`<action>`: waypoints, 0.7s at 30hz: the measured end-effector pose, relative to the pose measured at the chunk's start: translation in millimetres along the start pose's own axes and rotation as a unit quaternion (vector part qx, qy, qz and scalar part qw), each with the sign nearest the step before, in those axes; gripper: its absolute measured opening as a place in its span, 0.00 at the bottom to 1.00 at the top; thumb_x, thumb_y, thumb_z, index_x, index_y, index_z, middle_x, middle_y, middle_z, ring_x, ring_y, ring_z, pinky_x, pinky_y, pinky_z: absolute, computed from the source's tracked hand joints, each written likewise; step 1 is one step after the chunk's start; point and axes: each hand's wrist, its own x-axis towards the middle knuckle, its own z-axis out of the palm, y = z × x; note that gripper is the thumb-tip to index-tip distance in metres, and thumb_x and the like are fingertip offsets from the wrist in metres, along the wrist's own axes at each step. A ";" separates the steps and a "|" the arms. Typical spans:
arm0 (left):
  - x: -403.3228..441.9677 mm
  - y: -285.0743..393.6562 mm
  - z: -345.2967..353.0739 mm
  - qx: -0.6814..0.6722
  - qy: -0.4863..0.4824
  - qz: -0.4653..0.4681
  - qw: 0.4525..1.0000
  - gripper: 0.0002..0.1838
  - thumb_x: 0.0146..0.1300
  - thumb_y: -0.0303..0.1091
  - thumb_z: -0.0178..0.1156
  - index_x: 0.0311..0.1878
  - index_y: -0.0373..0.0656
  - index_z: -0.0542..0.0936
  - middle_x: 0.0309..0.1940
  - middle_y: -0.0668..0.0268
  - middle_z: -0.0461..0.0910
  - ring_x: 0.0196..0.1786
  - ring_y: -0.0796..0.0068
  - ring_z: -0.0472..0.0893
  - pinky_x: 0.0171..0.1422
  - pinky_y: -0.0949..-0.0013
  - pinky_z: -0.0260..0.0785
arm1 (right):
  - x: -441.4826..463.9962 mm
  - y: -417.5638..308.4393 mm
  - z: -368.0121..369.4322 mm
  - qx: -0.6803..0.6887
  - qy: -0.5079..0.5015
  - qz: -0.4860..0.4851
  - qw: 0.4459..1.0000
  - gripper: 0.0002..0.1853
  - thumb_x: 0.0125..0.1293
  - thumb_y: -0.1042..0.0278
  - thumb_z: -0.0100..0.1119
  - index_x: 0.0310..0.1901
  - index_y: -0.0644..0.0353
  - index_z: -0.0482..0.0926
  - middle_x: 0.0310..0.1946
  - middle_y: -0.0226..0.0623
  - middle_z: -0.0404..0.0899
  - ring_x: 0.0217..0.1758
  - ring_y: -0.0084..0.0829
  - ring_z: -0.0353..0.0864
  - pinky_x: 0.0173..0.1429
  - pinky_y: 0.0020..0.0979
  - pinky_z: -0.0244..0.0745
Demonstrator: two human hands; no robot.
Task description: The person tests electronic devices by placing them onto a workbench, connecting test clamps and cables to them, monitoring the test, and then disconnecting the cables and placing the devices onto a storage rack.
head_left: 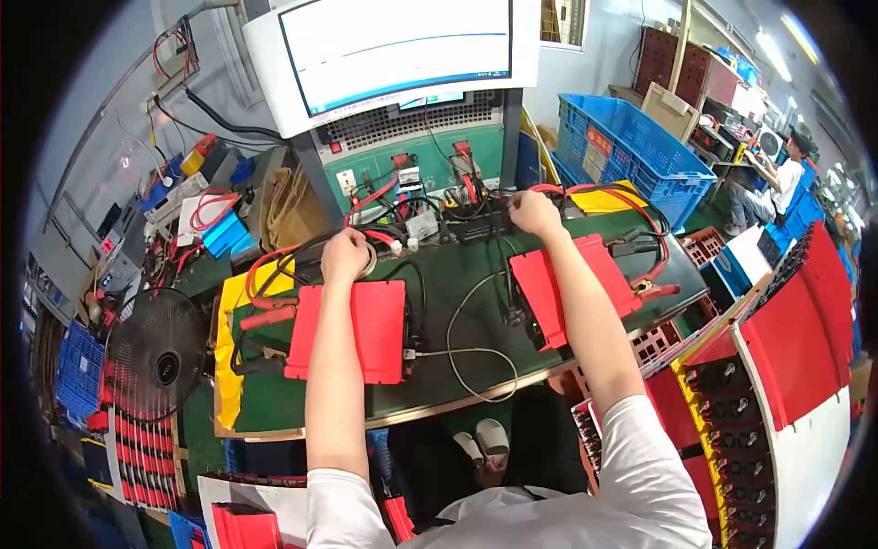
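Observation:
Both my arms reach over a green-topped workbench. My left hand is closed at the back of the left red metal box, beside black cables and a white ring-shaped thing. What its fingers grip, if anything, is hidden. Beyond the right red metal box, my right hand has its fingers curled by a black device with cables; I cannot make out what is in them. A grey cable loops from the left box. Red clamps lie at its left side.
A monitor stands above a green test panel. A black fan is at left, a blue crate at back right. Racks of red boxes stand close on my right. Another person sits far right.

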 end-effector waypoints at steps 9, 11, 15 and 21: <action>0.7 -19.6 6.2 0.094 -0.016 0.009 0.995 0.20 0.61 0.45 0.69 0.56 0.53 0.86 0.58 0.55 0.83 0.66 0.45 0.78 0.69 0.49 0.74 | -11.2 2.0 -8.6 -0.026 -0.022 0.149 0.988 0.23 0.62 0.48 0.69 0.50 0.58 0.91 0.52 0.55 0.89 0.58 0.54 0.89 0.65 0.50 0.83; -8.4 -5.2 -3.8 0.102 -0.023 -0.024 0.994 0.22 0.59 0.46 0.71 0.57 0.55 0.86 0.62 0.55 0.80 0.68 0.45 0.77 0.71 0.49 0.73 | -9.4 3.8 -6.8 -0.018 -0.029 0.154 0.987 0.26 0.60 0.44 0.72 0.51 0.57 0.91 0.53 0.55 0.89 0.59 0.53 0.89 0.67 0.49 0.82; -8.3 -4.0 -2.6 0.109 -0.014 -0.052 0.993 0.28 0.54 0.46 0.76 0.61 0.58 0.84 0.64 0.57 0.79 0.70 0.46 0.77 0.73 0.47 0.72 | -11.3 -0.8 -11.7 -0.023 -0.027 0.167 0.985 0.28 0.59 0.44 0.72 0.51 0.60 0.91 0.53 0.57 0.89 0.60 0.54 0.89 0.67 0.49 0.82; -10.1 -0.1 -5.7 0.106 -0.045 -0.065 0.991 0.28 0.60 0.49 0.71 0.64 0.55 0.82 0.67 0.53 0.77 0.71 0.44 0.76 0.73 0.46 0.70 | -9.2 -0.4 -16.7 -0.004 -0.006 0.179 0.984 0.24 0.62 0.49 0.69 0.51 0.61 0.90 0.55 0.58 0.88 0.61 0.55 0.88 0.66 0.49 0.82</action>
